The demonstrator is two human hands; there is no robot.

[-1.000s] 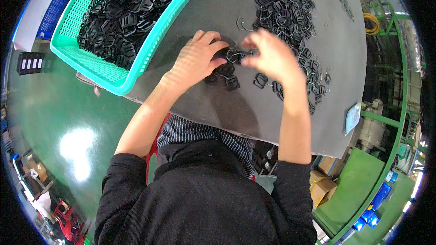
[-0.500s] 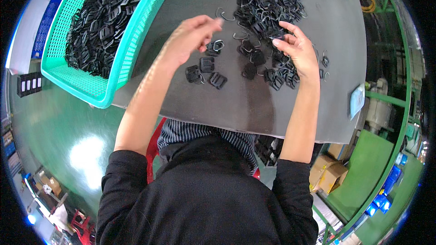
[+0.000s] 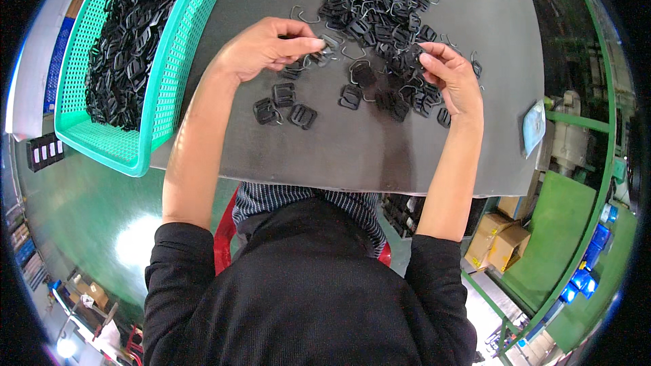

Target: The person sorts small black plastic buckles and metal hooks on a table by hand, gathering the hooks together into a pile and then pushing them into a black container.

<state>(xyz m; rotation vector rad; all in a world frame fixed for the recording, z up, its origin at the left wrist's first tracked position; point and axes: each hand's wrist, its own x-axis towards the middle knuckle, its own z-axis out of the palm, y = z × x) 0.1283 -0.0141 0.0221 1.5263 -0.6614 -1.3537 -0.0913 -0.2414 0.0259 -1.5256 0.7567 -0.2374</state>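
Note:
My left hand (image 3: 268,47) is closed, thumb and forefinger pinching a small blurred grey piece (image 3: 329,46) with a metallic glint. Below it on the table lie several black slotted strap buckles (image 3: 283,95), one with a wire hook beside it. At the right edge of a big heap of black buckles and bent metal hooks (image 3: 369,0), my right hand (image 3: 453,78) is pinched on a black buckle (image 3: 413,57); its outline merges with the pieces behind. Between the hands, loose buckles (image 3: 350,97) and open wire hooks (image 3: 354,51) are scattered.
A green mesh basket (image 3: 146,132) full of black buckles stands at the table's left edge. A light-blue packet (image 3: 534,129) is at the right edge of the grey table (image 3: 325,156). Cardboard boxes (image 3: 498,240) and a green frame stand beyond it, lower right.
My left hand has come down beside the loose buckles and now pinches a small piece. The right hand stays by the heap, thumb and forefinger on a buckle. The whole view has shifted slightly.

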